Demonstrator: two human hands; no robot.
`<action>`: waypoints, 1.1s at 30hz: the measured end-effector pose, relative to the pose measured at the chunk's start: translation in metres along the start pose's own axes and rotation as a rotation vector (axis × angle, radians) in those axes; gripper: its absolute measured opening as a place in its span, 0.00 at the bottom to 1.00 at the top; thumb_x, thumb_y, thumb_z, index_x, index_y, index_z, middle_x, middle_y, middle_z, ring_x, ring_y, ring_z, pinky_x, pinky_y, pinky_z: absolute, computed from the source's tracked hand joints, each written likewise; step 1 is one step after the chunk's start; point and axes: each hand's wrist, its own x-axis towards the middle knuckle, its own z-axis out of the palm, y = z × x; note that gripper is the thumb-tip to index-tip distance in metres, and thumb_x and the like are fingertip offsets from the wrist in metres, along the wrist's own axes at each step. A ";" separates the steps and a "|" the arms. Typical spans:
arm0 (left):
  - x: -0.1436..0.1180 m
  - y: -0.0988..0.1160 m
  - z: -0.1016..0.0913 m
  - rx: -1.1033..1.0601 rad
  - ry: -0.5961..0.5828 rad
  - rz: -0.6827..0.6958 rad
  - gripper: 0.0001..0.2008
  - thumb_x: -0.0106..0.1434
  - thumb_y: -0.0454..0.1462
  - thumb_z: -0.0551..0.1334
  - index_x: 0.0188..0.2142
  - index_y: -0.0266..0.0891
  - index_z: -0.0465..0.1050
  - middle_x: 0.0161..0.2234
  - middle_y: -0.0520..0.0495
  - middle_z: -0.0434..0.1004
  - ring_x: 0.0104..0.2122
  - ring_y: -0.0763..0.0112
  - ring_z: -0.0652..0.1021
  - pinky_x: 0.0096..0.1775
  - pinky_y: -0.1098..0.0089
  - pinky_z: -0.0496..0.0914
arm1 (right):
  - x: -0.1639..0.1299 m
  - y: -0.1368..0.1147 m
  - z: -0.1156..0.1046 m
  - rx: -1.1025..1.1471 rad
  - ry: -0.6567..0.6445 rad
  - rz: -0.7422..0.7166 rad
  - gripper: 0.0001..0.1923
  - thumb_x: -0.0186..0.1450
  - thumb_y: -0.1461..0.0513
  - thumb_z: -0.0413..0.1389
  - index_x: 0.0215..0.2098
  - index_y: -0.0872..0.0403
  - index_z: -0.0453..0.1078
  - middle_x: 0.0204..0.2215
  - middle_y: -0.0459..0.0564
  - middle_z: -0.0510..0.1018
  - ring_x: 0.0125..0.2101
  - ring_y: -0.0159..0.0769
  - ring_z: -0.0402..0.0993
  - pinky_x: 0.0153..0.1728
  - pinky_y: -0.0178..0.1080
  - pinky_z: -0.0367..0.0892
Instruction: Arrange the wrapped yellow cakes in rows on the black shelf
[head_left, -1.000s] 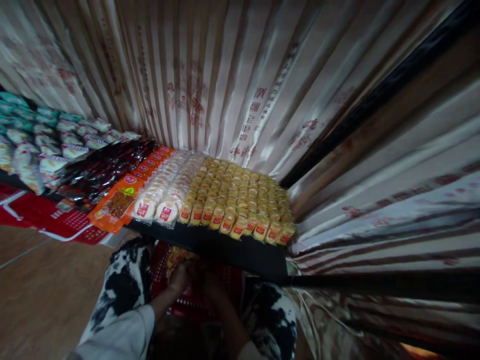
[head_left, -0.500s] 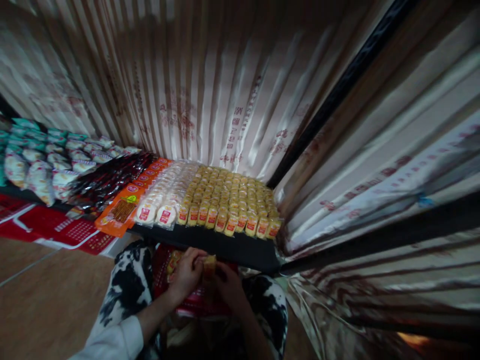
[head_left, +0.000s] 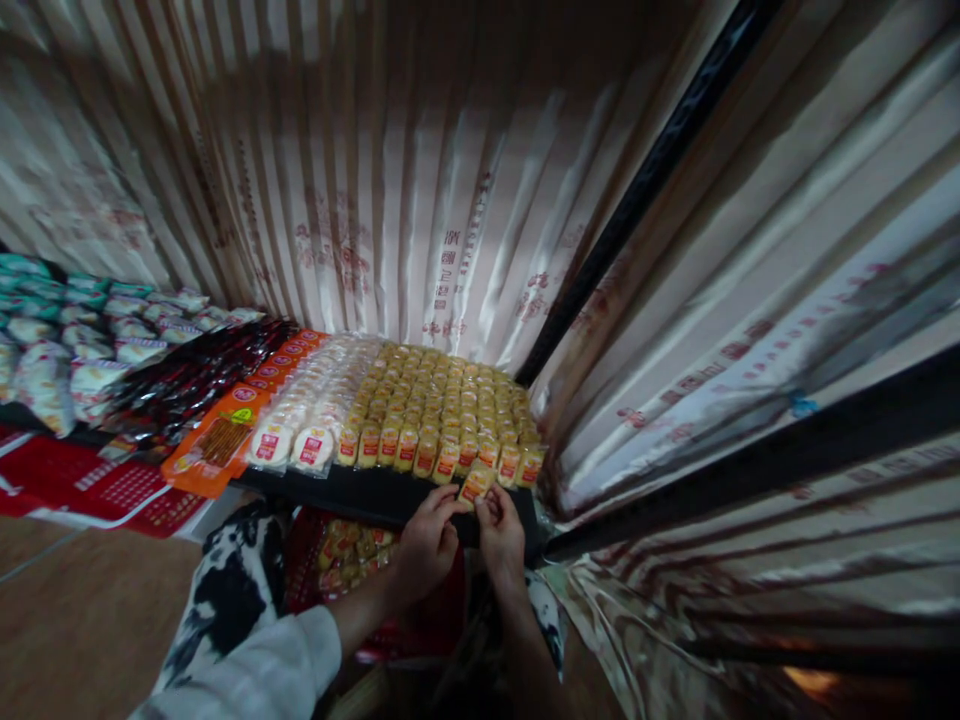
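Observation:
A small yellow snack packet (head_left: 475,486) with a red and orange label is pinched at its two lower sides between my hands. My left hand (head_left: 426,540) grips its left side and my right hand (head_left: 501,530) its right. The packet is tilted and sits just in front of the front row of like yellow packets (head_left: 442,405), lined up on the black shelf (head_left: 375,492). Below, a red bag (head_left: 300,560) between my knees holds more yellow packets (head_left: 352,550), partly hidden by my left forearm.
Left of the yellow rows lie white round packets (head_left: 311,450), orange packets (head_left: 217,440), dark glossy packets (head_left: 195,375) and white-and-green bags (head_left: 49,380). A pleated curtain (head_left: 420,220) hangs behind. A black pole (head_left: 637,200) slants up at the right. Red bags (head_left: 90,480) stand below the shelf.
Both hands have moved up and right from above the red bag to the shelf's front edge, bringing the yellow packet along. The packets inside the bag show more now. The view has shifted slightly.

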 end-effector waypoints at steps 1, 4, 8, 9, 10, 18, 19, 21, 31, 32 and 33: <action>0.001 -0.003 0.004 0.014 -0.015 0.001 0.19 0.53 0.25 0.50 0.43 0.37 0.68 0.53 0.41 0.64 0.52 0.68 0.67 0.54 0.65 0.63 | 0.003 0.002 0.001 -0.024 0.005 -0.014 0.25 0.55 0.51 0.51 0.46 0.58 0.65 0.37 0.56 0.75 0.37 0.40 0.73 0.39 0.41 0.69; 0.005 -0.009 0.012 0.054 -0.047 -0.004 0.21 0.52 0.24 0.49 0.44 0.36 0.68 0.54 0.41 0.64 0.54 0.67 0.66 0.55 0.64 0.62 | 0.010 0.003 0.007 -0.076 0.020 -0.055 0.25 0.56 0.51 0.51 0.46 0.58 0.66 0.37 0.56 0.74 0.37 0.40 0.73 0.37 0.40 0.70; 0.010 -0.017 0.016 0.105 -0.056 -0.037 0.21 0.51 0.24 0.49 0.44 0.36 0.68 0.55 0.39 0.63 0.55 0.66 0.65 0.56 0.64 0.61 | 0.016 0.001 0.015 -0.135 0.051 -0.084 0.27 0.55 0.50 0.49 0.45 0.60 0.67 0.38 0.59 0.73 0.37 0.41 0.72 0.39 0.42 0.69; 0.011 -0.018 0.016 0.116 -0.055 -0.047 0.22 0.51 0.24 0.49 0.43 0.36 0.69 0.55 0.39 0.63 0.55 0.66 0.65 0.56 0.64 0.61 | 0.016 0.000 0.017 -0.147 0.054 -0.093 0.27 0.56 0.50 0.49 0.45 0.61 0.67 0.39 0.59 0.73 0.38 0.42 0.72 0.39 0.43 0.69; 0.012 -0.020 0.016 0.124 -0.055 -0.056 0.22 0.51 0.24 0.49 0.43 0.36 0.69 0.55 0.40 0.63 0.55 0.66 0.65 0.56 0.64 0.61 | 0.016 -0.001 0.018 -0.155 0.056 -0.103 0.27 0.56 0.50 0.49 0.46 0.61 0.67 0.39 0.60 0.73 0.38 0.42 0.72 0.40 0.44 0.69; 0.012 -0.029 0.019 0.116 -0.062 -0.081 0.23 0.50 0.23 0.48 0.43 0.38 0.69 0.55 0.42 0.64 0.56 0.68 0.64 0.57 0.62 0.60 | 0.008 -0.012 0.021 -0.093 0.077 -0.167 0.22 0.59 0.55 0.49 0.49 0.56 0.62 0.44 0.58 0.67 0.44 0.39 0.68 0.40 0.41 0.70; 0.012 -0.029 0.019 0.118 -0.070 -0.078 0.23 0.51 0.23 0.48 0.44 0.37 0.69 0.55 0.42 0.64 0.56 0.68 0.64 0.57 0.62 0.60 | 0.007 -0.012 0.021 -0.099 0.078 -0.168 0.20 0.59 0.55 0.49 0.47 0.56 0.62 0.44 0.57 0.67 0.43 0.39 0.68 0.40 0.41 0.70; 0.012 -0.031 0.019 0.127 -0.084 -0.084 0.23 0.52 0.24 0.48 0.44 0.36 0.68 0.55 0.41 0.64 0.56 0.68 0.64 0.56 0.61 0.60 | 0.007 -0.010 0.023 -0.109 0.056 -0.176 0.17 0.59 0.56 0.49 0.44 0.55 0.63 0.42 0.56 0.68 0.42 0.38 0.69 0.40 0.41 0.70; 0.008 -0.041 0.023 0.096 -0.098 -0.090 0.23 0.50 0.23 0.48 0.44 0.35 0.69 0.56 0.41 0.62 0.56 0.66 0.63 0.57 0.59 0.59 | 0.010 -0.004 0.031 -0.248 0.045 -0.153 0.18 0.60 0.56 0.47 0.46 0.54 0.63 0.41 0.54 0.70 0.38 0.36 0.71 0.41 0.40 0.67; 0.007 -0.039 0.022 0.084 -0.089 -0.084 0.23 0.50 0.23 0.48 0.43 0.36 0.70 0.56 0.41 0.63 0.56 0.66 0.63 0.57 0.60 0.59 | 0.010 -0.004 0.031 -0.253 0.052 -0.161 0.19 0.60 0.55 0.47 0.47 0.55 0.62 0.42 0.55 0.70 0.38 0.36 0.71 0.41 0.40 0.67; 0.004 -0.037 0.020 0.073 -0.070 -0.073 0.22 0.50 0.23 0.48 0.42 0.37 0.70 0.55 0.42 0.64 0.55 0.67 0.64 0.56 0.61 0.60 | 0.009 -0.005 0.031 -0.252 0.068 -0.178 0.20 0.60 0.55 0.47 0.48 0.56 0.62 0.43 0.56 0.70 0.38 0.37 0.71 0.41 0.40 0.67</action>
